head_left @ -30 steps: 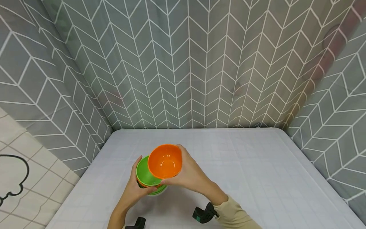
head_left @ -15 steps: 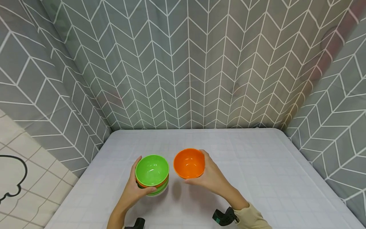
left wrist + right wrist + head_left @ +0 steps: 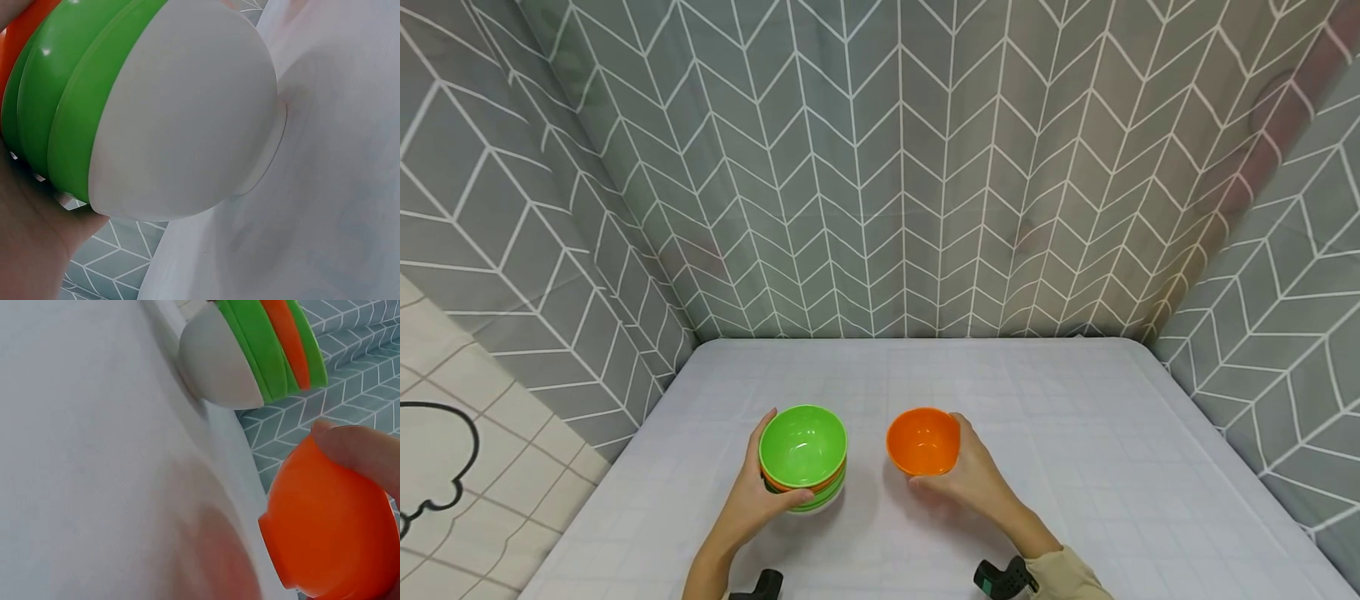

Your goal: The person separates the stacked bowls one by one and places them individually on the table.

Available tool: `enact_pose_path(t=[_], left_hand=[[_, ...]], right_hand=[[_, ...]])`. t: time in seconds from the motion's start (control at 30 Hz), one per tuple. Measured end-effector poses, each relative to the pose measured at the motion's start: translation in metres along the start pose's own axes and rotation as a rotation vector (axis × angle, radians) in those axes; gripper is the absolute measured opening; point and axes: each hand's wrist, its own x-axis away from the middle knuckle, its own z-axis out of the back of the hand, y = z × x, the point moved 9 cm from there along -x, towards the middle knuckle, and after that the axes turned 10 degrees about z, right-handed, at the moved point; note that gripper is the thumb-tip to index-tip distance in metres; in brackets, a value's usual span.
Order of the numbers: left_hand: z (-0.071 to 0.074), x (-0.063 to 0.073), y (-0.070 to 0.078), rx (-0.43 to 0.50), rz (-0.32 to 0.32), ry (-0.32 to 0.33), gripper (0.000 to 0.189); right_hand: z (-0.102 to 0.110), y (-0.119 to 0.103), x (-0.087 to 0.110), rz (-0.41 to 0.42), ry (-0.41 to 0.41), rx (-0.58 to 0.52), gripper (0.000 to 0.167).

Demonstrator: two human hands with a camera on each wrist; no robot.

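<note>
Nested bowls stand on the white-covered table, a green bowl [image 3: 802,446] on top with orange and green rims below it. At the bottom of this stack is a white bowl [image 3: 187,119], seen large in the left wrist view. My left hand [image 3: 758,492] grips the stack from its left side, thumb across the near side. To the right, my right hand [image 3: 964,477] holds a single orange bowl [image 3: 922,442], mouth up, by its right side. In the right wrist view the orange bowl's foot is a little above the cloth, apart from its shadow.
The white cloth-covered table [image 3: 1045,408] reaches back to a grey chevron-patterned curtain [image 3: 917,183], which also hangs at both sides. Black wrist devices sit below each hand, one the right wrist device [image 3: 1002,577]. A tiled floor [image 3: 497,467] shows at left.
My right hand has lifted the orange bowl off the stack, carried it right and lowered it towards the table. The green bowl beneath is uncovered. My left hand keeps its hold on the stack.
</note>
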Motion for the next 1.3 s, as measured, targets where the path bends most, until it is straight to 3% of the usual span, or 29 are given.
enact_pose_path(t=[0.4,0.73,1.3], left_hand=[[-0.001,0.0,-0.002,0.018,0.02,-0.005,0.119],[-0.002,0.001,0.001,0.001,0.023,0.001,0.118],[0.0,0.002,0.001,-0.005,0.027,0.012,0.119]], right_hand=[[-0.004,0.025,0.006,-0.048,-0.001,0.062,0.103],[-0.003,0.027,0.004,-0.053,-0.02,0.004,0.099],[-0.002,0.02,0.0,-0.029,-0.045,0.035,0.091]])
